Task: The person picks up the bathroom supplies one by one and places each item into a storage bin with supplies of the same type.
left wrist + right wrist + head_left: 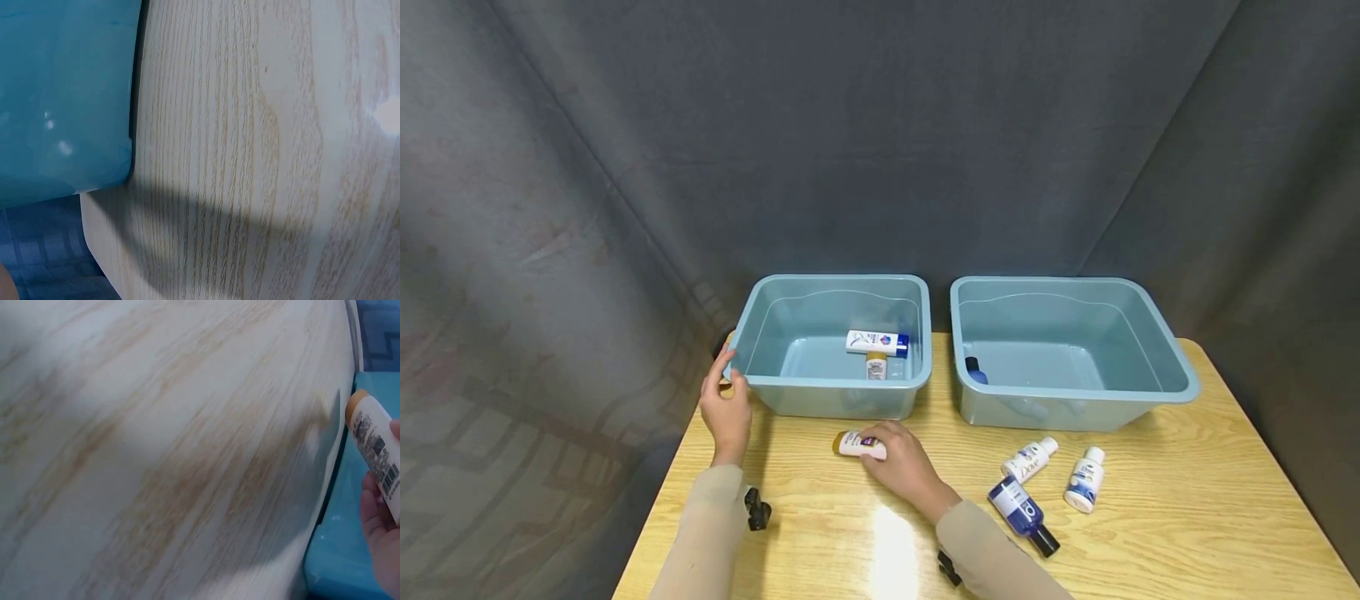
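Note:
My right hand (910,468) grips a small white bottle (852,444) with a gold cap, just in front of the left blue bin (831,402). In the right wrist view, the cap (356,406) points up and printed text shows on the bottle's side. My left hand (727,417) holds the front left corner of that bin's rim, thumb and fingers curved about it. Inside the left bin lie a white tube with a blue cap (876,342) and a white and gold bottle (877,366). The left wrist view shows mostly the bin's wall (62,94).
A second blue bin (1060,408) stands to the right, with a dark-capped blue bottle (976,372) in it. Before it on the wooden table (1187,500) lie two white bottles (1030,460) (1085,480) and a blue bottle with a black cap (1017,507). A dark curtain (865,150) hangs behind.

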`<state>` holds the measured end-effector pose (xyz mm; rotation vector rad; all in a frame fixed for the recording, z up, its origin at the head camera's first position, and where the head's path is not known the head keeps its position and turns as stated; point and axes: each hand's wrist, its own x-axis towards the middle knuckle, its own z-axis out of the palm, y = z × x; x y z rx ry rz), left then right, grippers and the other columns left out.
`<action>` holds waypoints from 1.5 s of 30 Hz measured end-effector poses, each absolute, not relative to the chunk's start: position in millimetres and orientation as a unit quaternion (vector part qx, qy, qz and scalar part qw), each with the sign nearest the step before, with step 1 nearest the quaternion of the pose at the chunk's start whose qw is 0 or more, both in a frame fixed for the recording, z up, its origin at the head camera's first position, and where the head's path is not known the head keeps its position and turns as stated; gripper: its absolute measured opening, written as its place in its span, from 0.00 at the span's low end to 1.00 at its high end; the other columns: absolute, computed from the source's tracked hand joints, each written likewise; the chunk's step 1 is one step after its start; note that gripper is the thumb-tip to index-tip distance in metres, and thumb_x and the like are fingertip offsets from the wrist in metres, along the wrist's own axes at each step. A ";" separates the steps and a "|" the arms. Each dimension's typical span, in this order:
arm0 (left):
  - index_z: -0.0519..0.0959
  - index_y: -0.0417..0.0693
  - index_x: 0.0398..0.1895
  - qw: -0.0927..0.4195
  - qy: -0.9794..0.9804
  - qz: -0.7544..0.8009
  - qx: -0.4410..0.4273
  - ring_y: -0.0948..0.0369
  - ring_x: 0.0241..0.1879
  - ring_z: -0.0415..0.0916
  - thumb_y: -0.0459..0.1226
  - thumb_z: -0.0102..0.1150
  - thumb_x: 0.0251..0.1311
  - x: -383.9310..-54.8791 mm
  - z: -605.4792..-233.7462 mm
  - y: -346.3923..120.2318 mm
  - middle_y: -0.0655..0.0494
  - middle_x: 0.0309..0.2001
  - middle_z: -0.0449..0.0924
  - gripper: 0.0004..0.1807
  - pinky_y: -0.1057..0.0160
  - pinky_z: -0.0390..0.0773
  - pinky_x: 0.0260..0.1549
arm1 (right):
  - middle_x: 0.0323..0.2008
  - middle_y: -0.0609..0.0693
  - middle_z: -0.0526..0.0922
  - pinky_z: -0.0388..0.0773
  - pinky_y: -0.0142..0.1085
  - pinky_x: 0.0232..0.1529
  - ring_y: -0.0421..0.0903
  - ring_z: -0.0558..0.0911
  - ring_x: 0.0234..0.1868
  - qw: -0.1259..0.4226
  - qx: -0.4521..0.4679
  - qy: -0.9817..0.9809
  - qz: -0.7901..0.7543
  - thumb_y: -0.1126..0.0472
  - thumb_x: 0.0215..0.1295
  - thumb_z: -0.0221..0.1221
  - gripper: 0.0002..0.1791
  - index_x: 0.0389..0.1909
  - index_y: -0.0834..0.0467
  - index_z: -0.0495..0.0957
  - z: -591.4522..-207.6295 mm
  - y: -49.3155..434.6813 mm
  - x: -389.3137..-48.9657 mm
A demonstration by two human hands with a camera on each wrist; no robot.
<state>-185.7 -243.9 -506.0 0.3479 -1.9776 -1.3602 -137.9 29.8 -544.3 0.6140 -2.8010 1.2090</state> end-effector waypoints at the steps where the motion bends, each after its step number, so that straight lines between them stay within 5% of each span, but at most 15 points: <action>1: 0.82 0.51 0.63 0.351 -0.763 -0.527 0.133 0.80 0.49 0.68 0.32 0.50 0.73 -185.7 -506.2 -243.9 0.59 0.71 0.76 0.20 0.66 0.66 0.47 | 0.52 0.54 0.87 0.79 0.51 0.62 0.55 0.84 0.58 0.013 0.195 -0.899 0.392 0.61 0.58 0.71 0.16 0.48 0.56 0.87 -543.5 29.9 -137.4; 12: 0.82 0.51 0.63 0.355 -0.763 -0.523 0.134 0.67 0.57 0.72 0.32 0.50 0.73 -189.1 -508.9 -245.3 0.58 0.71 0.77 0.20 0.67 0.67 0.48 | 0.54 0.51 0.86 0.78 0.51 0.64 0.54 0.83 0.59 0.013 0.181 -0.896 0.404 0.60 0.59 0.72 0.17 0.50 0.53 0.86 -537.3 26.9 -130.9; 22: 0.82 0.49 0.63 0.352 -0.760 -0.530 0.134 0.79 0.52 0.68 0.33 0.50 0.73 -187.9 -507.4 -244.0 0.58 0.71 0.76 0.20 0.65 0.67 0.48 | 0.54 0.49 0.86 0.79 0.50 0.63 0.52 0.83 0.59 0.024 0.190 -0.890 0.414 0.61 0.59 0.71 0.17 0.50 0.53 0.86 -529.0 28.6 -123.7; 30: 0.83 0.49 0.61 0.361 -0.757 -0.526 0.140 0.72 0.55 0.72 0.31 0.50 0.71 -188.1 -506.8 -243.0 0.58 0.70 0.78 0.20 0.72 0.66 0.46 | 0.53 0.47 0.85 0.80 0.48 0.62 0.49 0.83 0.58 0.054 0.206 -0.881 0.421 0.62 0.58 0.72 0.17 0.50 0.52 0.86 -525.2 31.3 -117.2; 45: 0.84 0.49 0.59 0.372 -0.743 -0.542 0.126 0.78 0.55 0.70 0.28 0.51 0.70 -187.6 -504.9 -241.7 0.58 0.69 0.79 0.20 0.70 0.65 0.47 | 0.52 0.48 0.87 0.82 0.46 0.58 0.47 0.84 0.55 0.116 0.229 -0.865 0.432 0.65 0.53 0.74 0.19 0.48 0.53 0.87 -510.8 32.8 -109.1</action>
